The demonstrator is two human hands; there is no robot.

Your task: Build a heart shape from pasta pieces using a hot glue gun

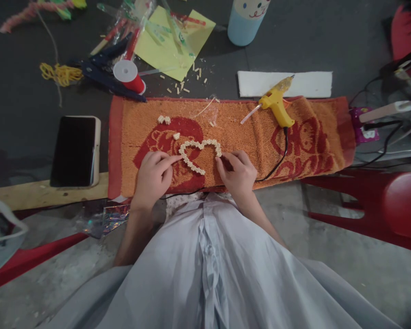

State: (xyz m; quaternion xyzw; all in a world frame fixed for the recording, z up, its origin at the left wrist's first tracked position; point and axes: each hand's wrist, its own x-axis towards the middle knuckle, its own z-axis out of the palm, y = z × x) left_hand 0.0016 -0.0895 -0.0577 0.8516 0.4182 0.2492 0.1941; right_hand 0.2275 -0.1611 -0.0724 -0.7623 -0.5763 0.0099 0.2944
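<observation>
Both hands, left hand (154,176) and right hand (238,173), fingers pinched, are touching opposite ends of bead heart (199,154) near towel (233,137) front edge; lower right side apparently lacking, spare beads (164,119) waiting.

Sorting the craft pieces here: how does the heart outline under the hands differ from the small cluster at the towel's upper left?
The heart outline is a long chain with both hands touching it; the small cluster is a few pieces, untouched. Both are pale and lie on the orange towel.
</observation>
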